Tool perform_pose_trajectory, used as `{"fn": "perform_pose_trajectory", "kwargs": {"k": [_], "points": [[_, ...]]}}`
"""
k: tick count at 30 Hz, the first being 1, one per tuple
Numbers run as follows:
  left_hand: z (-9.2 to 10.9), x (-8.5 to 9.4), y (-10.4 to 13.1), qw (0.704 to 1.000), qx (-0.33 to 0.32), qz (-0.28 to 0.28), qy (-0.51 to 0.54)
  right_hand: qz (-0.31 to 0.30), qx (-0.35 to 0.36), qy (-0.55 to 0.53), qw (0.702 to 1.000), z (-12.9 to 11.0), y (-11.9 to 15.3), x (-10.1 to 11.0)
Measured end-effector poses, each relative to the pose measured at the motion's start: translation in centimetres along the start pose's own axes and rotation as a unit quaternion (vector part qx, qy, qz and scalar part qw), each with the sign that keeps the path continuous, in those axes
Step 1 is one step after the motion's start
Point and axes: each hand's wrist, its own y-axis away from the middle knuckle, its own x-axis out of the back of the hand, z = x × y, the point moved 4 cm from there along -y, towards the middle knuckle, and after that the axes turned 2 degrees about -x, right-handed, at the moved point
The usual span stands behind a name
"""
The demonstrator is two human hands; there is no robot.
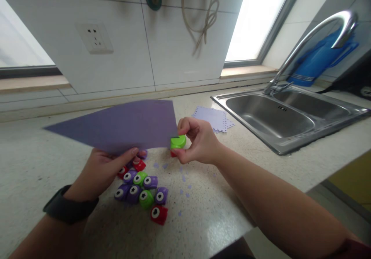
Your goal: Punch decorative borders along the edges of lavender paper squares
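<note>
A large sheet of purple paper (124, 126) is pinched along its near edge by my left hand (108, 168), thumb on top. Between the thumb and fingers of my right hand (199, 139) is a green craft punch (178, 141), set at the sheet's right corner. Something red shows just under that punch. Several more punches in purple, green and red, such as a red punch (159, 214), lie clustered on the counter beside and partly behind my left hand. Small purple paper cutouts (182, 178) are scattered below my right hand.
A stack of purple squares (213, 116) with punched edges lies beyond my right hand. A steel double sink (246, 129) with a tall faucet (307, 39) is set into the counter at right. Behind it stands a blue jug (315, 60). A power socket (95, 37) is on the tiled wall.
</note>
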Motion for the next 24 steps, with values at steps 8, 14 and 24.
{"fn": "perform_pose_trajectory", "kwargs": {"k": [8,14,24], "points": [[0.9,-0.5,0.1,0.999,-0.041,-0.026,0.025,-0.044,0.081,0.12,0.988,-1.6,0.7,-0.2],[0.8,-0.7,0.3,0.996,-0.057,-0.019,0.069,-0.047,0.058,0.089,0.993,-1.1,0.4,-0.1],[0.6,0.1,-0.5,0.999,0.008,-0.009,-0.03,-0.039,0.028,0.087,0.995,0.7,-0.5,0.5]]}}
